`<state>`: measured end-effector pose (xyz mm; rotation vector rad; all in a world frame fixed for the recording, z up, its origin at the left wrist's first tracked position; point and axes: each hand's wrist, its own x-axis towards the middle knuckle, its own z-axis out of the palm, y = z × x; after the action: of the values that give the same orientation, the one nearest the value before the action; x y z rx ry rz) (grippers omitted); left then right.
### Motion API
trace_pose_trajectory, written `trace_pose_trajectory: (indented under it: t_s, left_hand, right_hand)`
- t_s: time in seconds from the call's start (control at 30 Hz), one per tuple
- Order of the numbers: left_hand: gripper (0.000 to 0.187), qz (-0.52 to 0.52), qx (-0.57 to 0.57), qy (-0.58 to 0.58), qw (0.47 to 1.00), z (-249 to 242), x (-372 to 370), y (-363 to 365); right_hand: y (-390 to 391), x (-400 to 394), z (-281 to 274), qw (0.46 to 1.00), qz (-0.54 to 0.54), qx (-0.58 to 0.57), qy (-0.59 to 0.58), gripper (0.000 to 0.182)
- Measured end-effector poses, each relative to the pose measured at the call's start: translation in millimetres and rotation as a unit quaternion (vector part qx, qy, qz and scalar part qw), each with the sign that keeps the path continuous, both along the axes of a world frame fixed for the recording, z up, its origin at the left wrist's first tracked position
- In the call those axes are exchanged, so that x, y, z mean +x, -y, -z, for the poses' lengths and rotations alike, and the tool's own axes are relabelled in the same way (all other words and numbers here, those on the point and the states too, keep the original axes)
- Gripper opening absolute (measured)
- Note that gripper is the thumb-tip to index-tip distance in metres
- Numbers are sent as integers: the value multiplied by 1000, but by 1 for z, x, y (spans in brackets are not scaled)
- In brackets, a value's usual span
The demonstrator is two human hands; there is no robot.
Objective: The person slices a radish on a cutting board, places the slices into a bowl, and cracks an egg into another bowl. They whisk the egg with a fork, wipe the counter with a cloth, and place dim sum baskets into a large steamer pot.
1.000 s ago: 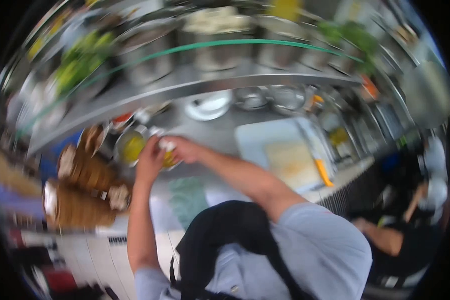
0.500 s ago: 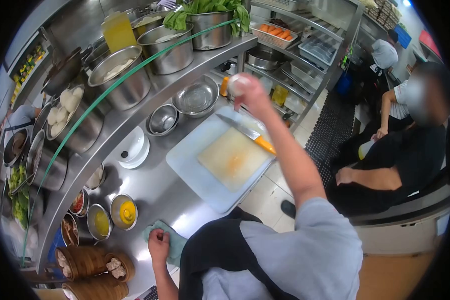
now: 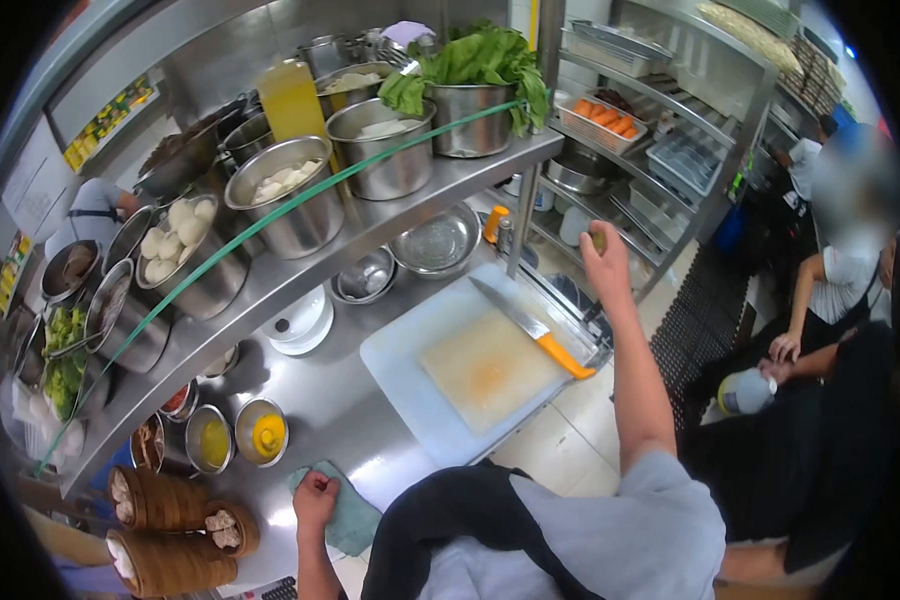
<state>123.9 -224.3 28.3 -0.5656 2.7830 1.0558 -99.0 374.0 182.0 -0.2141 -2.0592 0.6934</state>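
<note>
right hand (image 3: pixel 607 262) now out past the far edge of the white rectangular plastic cutting board (image 3: pixel 475 368), lower and further right than 0.5 s ago; the white round thing it held up then is gone, grip now clenched on a small greenish-yellow item (image 3: pixel 598 240), too small to identify. left hand (image 3: pixel 316 496) unchanged: fist pressed on the teal folded cloth (image 3: pixel 355 520) at the near edge of the steel bench (image 3: pixel 340 400). orange-handled knife (image 3: pixel 530 330) lies diagonally on the board as before. small steel bowl of yellow sauce (image 3: pixel 262 432) sits just beyond the cloth, round bamboo steamer baskets (image 3: pixel 170 530) to its left. view has shifted, more shelf visible. posters on the left wall carry writing, unreadable.
</note>
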Motion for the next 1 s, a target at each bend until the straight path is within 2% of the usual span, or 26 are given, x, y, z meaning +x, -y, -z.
trace_pose_trajectory:
  t_s: [0.07, 0.13, 0.2, 0.27, 0.33, 0.4, 0.53, 0.6, 0.63, 0.7, 0.77, 0.8, 0.87, 0.9, 0.97, 1.0]
  left_hand:
    - [24, 1, -4, -1, 1000, 3, -1, 0]
    - [27, 33, -27, 12, 999, 1, -5, 2]
    - [28, 44, -51, 22, 997, 1, -9, 5]
    - [29, 52, -71, 29, 996, -2, -10, 4]
    - [29, 42, -67, 24, 997, -4, -7, 0]
    - [28, 29, -73, 10, 997, -2, -4, -3]
    - [28, 5, -71, -23, 997, -10, 4, -12]
    - [27, -14, -57, -31, 998, -13, 10, -13]
    - [27, -8, -59, -41, 997, -14, 11, -14]
    - [27, 4, -53, -52, 997, -13, 11, -13]
    - [28, -2, -43, -48, 998, -11, 12, -11]
    - [28, 9, -42, -40, 998, -11, 11, -10]
    - [29, 9, -39, -44, 998, -12, 11, -9]
    - [29, 18, -43, -43, 998, -13, 12, -9]
    - [30, 25, -42, -46, 998, -14, 12, -7]
    - [30, 32, -44, -47, 997, -13, 11, -7]
  right_hand:
    - [60, 30, -74, 980, -141, -127, 65, 27]
    - [110, 37, -134, 967, -241, -34, -78, 18]
    - [148, 26, -189, 945, -281, 75, -148, 12]
    - [170, -18, -232, 933, -254, 192, -168, 14]
    - [191, -71, -260, 941, -147, 294, -84, 20]
    - [201, -113, -273, 931, -86, 354, 2, 25]
    - [207, -165, -277, 915, -16, 400, 58, 26]
    - [215, -158, -284, 909, 18, 406, 94, 27]
    - [218, -143, -290, 880, 15, 463, 106, 29]
    - [210, -163, -287, 872, 44, 485, 46, 27]
    - [211, -157, -289, 889, 44, 454, -47, 25]
    - [213, -149, -291, 886, 38, 459, -55, 25]
    - [212, -131, -294, 911, -14, 405, -81, 21]
    - [212, -122, -292, 909, -15, 407, -83, 21]
    - [212, -102, -288, 886, -95, 410, -196, 18]
    - [211, -93, -285, 885, -94, 411, -195, 18]
